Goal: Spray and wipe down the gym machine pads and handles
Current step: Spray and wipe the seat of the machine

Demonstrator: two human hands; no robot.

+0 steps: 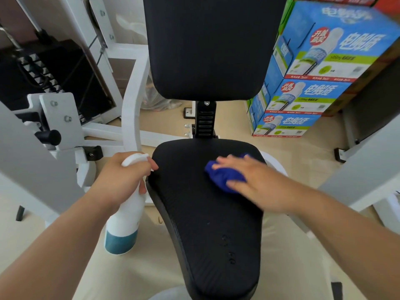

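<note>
At far left stood the weight stack (43, 68) and the white frame (134, 100), with a black knob (48, 137) jutting from a bracket. Just right of them, the left hand (125, 176) gripped the neck of the spray bottle (124, 219), fingers curled round it, forefinger reaching over the head. The bottle hung upright beside the seat's left edge, nozzle pointing toward the seat.

The seat (205, 230) ran lengthwise from the person toward the back pad (207, 46), which rose upright at its far end. On the seat's far right part lay the blue cloth (223, 176), bunched under the right hand (253, 180), whose fingers were straight and slightly spread, pressing it flat.

Most of the seat lay nearer the person and left of the cloth, so the next strokes probably had to run along that long axis; the right hand was the nearer one. Stacked boxes (313, 83) stood at far right.
</note>
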